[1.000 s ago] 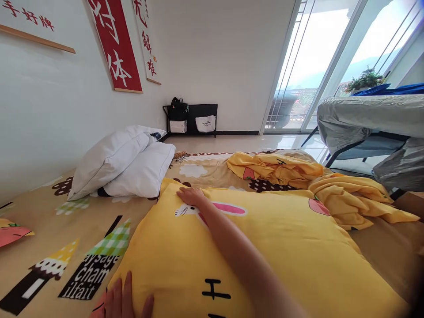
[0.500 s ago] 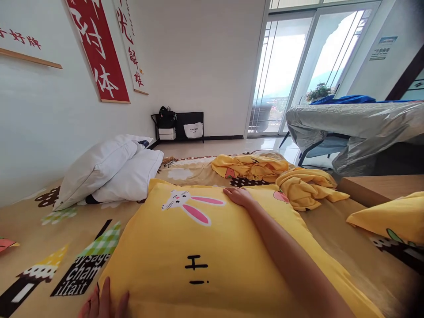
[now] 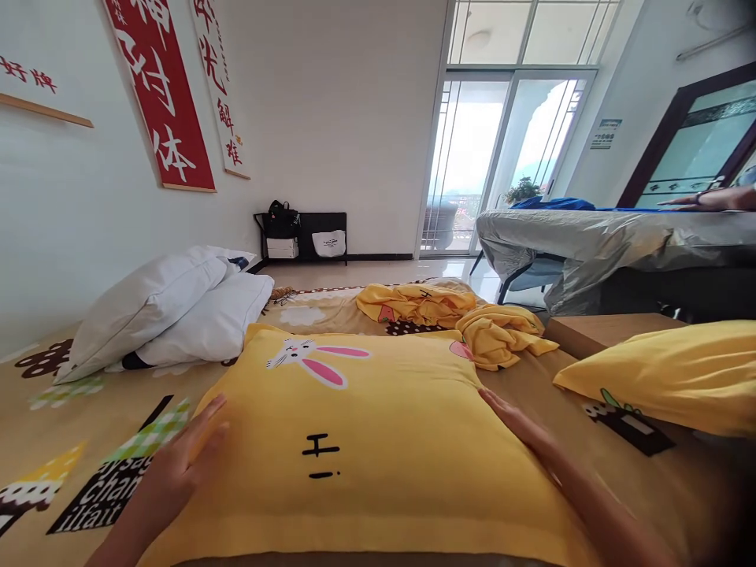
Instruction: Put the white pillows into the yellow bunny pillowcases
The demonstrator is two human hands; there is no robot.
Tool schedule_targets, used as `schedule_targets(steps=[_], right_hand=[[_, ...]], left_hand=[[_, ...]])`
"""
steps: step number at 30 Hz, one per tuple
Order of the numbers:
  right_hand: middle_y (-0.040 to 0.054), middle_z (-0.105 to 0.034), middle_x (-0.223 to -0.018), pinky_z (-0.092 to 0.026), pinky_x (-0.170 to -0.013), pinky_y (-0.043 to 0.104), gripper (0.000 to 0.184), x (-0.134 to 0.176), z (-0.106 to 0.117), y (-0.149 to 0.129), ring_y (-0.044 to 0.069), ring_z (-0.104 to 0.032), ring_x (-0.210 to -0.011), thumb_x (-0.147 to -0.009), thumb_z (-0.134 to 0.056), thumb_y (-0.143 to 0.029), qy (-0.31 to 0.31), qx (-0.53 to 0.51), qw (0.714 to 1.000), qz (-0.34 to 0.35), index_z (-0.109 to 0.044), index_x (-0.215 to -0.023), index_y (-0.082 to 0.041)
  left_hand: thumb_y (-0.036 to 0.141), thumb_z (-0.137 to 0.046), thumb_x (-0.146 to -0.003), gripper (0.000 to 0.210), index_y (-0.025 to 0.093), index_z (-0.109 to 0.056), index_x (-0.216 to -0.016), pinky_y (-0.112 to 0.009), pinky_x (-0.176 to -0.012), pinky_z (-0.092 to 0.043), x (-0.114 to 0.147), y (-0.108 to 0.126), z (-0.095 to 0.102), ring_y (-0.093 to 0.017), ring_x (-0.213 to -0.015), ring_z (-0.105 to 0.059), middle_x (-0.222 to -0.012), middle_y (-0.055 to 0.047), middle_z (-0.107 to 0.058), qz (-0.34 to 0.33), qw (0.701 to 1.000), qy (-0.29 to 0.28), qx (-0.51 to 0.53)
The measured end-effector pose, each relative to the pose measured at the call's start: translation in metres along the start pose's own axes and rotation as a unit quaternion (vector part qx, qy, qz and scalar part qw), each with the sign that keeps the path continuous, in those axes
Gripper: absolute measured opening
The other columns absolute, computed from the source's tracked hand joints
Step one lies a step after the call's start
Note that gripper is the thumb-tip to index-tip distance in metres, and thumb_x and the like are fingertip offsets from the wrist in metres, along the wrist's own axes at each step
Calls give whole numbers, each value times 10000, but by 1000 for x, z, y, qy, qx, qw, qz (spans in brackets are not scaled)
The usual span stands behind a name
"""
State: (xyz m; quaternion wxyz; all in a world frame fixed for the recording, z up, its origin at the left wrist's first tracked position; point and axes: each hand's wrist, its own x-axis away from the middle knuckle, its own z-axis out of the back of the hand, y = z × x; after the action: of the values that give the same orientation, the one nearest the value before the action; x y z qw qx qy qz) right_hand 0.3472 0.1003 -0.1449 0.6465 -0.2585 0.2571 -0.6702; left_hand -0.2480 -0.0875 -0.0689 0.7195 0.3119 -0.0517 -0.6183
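On your far left, a red scroll (image 3: 162, 102) with white characters hangs on the wall. Below it, two white pillows (image 3: 147, 307) lean together on a patterned bedsheet (image 3: 29, 421). Nearer you, your left hand (image 3: 180, 465) is open, fingers extended and slightly blurred over the left edge of a yellow pillow; it grasps nothing, and you cannot tell whether it touches. That yellow pillow (image 3: 402, 441) lies flat on the bed directly in front of you, between your hands, with a white rabbit and "Hi" printed on it. Beyond it are two crumpled yellow cloths (image 3: 502, 339). Your right hand (image 3: 511, 413) lies along the pillow's right edge, fingers straight and uncurled, gripping nothing. Farther right, another yellow pillow (image 3: 679, 374) rests on the bed. Behind it stands a plastic-covered table (image 3: 626, 240), with another person's hand (image 3: 714, 197) over it at the right edge.
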Motion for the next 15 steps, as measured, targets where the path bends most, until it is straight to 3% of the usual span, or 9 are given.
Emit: schedule_targets(steps=[3,5,7,11,13,15], right_hand=[[58,-523,-1389,-288,-1147,402,774,18,14,12,285,-446,-1318,-789,-343,-711,-41,-2,999,-10,-597,-1287,-176],[83,-549,-1363,-295,-1139,434,765,23,20,4,310,-462,-1301,-781,-366,-704,-8,17,999,-30,-598,-1281,-173],[107,-487,-1418,-283,-1142,445,811,25,18,-12,315,-418,-1334,-791,-365,-704,46,20,998,-32,-514,-1365,-151],[41,-276,-1549,-183,-1182,434,837,26,-11,-42,261,-237,-1431,-821,-329,-701,48,-19,998,41,-308,-1494,-205],[31,-228,-1566,-142,-1193,421,863,30,-24,-48,236,-172,-1451,-813,-321,-709,36,-33,997,57,-275,-1504,-195],[56,-230,-1566,-145,-1194,407,901,35,-31,-46,233,-189,-1448,-797,-324,-724,41,-50,997,44,-273,-1500,-163]], left_hand=[[639,-336,-872,714,196,-426,-1425,-394,-1157,-274,-48,47,-7,-242,-1397,-339,-1511,-56,-371,-116,992,-41,-1],[615,-294,-904,686,208,-386,-1448,-428,-1175,-213,-76,68,-19,-232,-1433,-259,-1546,-54,-299,-158,986,-52,-21],[596,-266,-925,641,255,-362,-1459,-485,-1175,-172,-93,79,-38,-236,-1450,-206,-1561,-40,-260,-189,976,-90,-59],[593,-262,-932,622,313,-277,-1488,-552,-1163,-119,-94,83,-73,-246,-1456,-181,-1569,-24,-225,-192,960,-150,-140],[580,-243,-940,609,324,-256,-1492,-524,-1171,-116,-89,79,-79,-218,-1460,-171,-1574,-8,-211,-183,962,-139,-147],[553,-236,-948,582,328,-288,-1482,-490,-1177,-123,-87,74,-78,-195,-1457,-182,-1571,5,-229,-151,969,-127,-149]])
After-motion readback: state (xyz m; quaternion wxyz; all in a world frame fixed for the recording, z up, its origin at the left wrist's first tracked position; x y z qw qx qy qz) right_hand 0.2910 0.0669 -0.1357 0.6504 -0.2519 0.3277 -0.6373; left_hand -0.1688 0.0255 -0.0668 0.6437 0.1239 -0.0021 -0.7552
